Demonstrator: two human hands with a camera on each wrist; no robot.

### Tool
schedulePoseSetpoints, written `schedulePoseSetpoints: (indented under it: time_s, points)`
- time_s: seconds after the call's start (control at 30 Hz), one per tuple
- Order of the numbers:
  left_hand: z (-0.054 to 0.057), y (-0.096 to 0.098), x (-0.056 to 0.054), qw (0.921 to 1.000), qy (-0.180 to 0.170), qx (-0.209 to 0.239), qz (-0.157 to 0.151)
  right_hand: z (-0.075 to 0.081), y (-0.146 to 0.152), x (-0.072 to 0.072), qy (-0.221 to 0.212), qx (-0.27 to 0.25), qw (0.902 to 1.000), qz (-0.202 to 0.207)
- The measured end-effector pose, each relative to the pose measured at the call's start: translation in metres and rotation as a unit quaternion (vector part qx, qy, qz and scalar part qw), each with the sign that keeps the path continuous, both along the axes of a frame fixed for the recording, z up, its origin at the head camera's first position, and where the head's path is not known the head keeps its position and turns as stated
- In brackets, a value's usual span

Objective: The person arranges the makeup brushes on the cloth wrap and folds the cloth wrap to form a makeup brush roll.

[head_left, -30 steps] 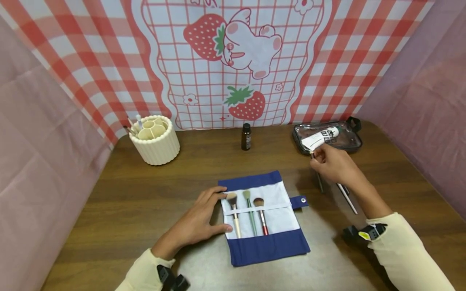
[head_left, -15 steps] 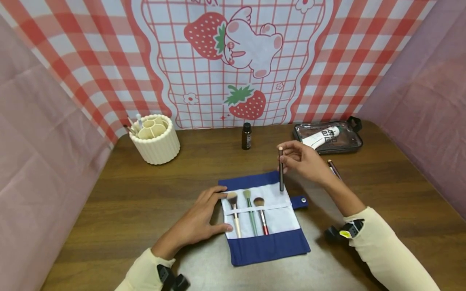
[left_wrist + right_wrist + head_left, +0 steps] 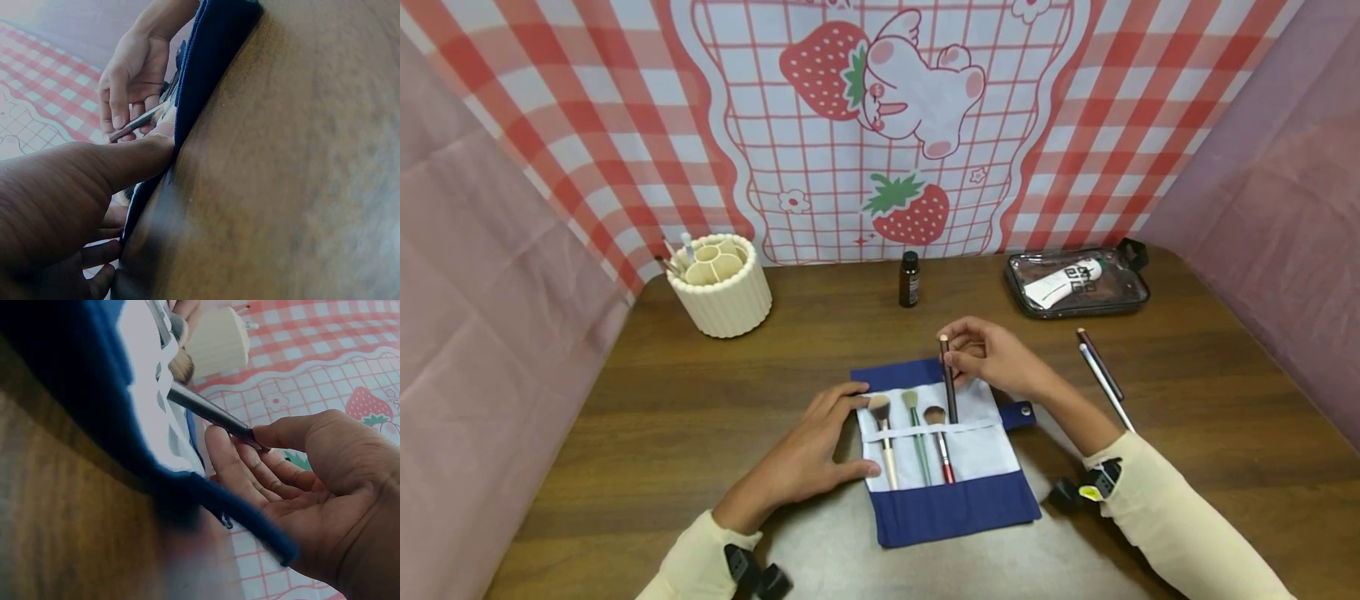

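A blue and white fabric brush roll (image 3: 955, 510) lies unfolded on the table. Under its white elastic band sit a cream-handled makeup brush (image 3: 889, 462), a green brush (image 3: 919, 446) and a red-handled brush (image 3: 943, 454). My right hand (image 3: 1000, 358) pinches a dark slim cosmetic pencil (image 3: 209, 412) near its upper end, between thumb and fingers. The pencil's lower end meets the elastic band, right of the red-handled brush; whether it passes beneath is hard to tell. My left hand (image 3: 801, 454) rests along the roll's left edge, its thumb (image 3: 134, 162) on the fabric.
On the right lie a dark pencil (image 3: 1101, 364) and a white-handled stick (image 3: 1105, 383). Behind them is a clear pouch (image 3: 1120, 292) with a white tube (image 3: 1060, 285). A small dark bottle (image 3: 909, 281) stands at the back, a cream ribbed holder (image 3: 722, 296) at the left.
My right hand has carried the pencil left from beside the pouch to the roll and lowered it to the elastic band. The left hand has stayed in place.
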State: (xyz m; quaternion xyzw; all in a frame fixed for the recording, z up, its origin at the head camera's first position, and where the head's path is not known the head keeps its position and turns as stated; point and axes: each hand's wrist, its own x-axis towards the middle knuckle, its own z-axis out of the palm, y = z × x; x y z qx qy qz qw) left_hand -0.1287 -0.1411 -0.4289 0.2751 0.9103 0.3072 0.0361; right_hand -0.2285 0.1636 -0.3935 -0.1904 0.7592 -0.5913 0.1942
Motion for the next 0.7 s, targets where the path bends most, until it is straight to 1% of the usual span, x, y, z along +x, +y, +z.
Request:
schedulePoseSetpoints:
  time_s: [0.2,0.33,0.43,0.57,0.7]
  points:
    - [0.002,0.0,0.0,1.0,-0.003,-0.001,0.003,-0.003,0.001,0.004,-0.028,0.006,0.9995,0.012]
    - [0.001,0.0,0.0,1.0,0.001,0.0,0.002,-0.007,0.002,0.006,-0.028,0.022,0.9989,0.029]
    - [0.0,0.0,0.0,1.0,0.004,-0.001,0.002,-0.009,0.004,0.008,-0.008,0.045,0.9976,0.051]
    - [0.0,0.001,0.0,1.0,0.0,-0.004,0.003,-0.008,0.005,0.01,0.027,0.084,0.993,0.078]
    - [0.0,0.001,0.0,1.0,-0.005,-0.003,0.002,-0.007,0.007,0.013,0.041,0.106,0.9893,0.091]
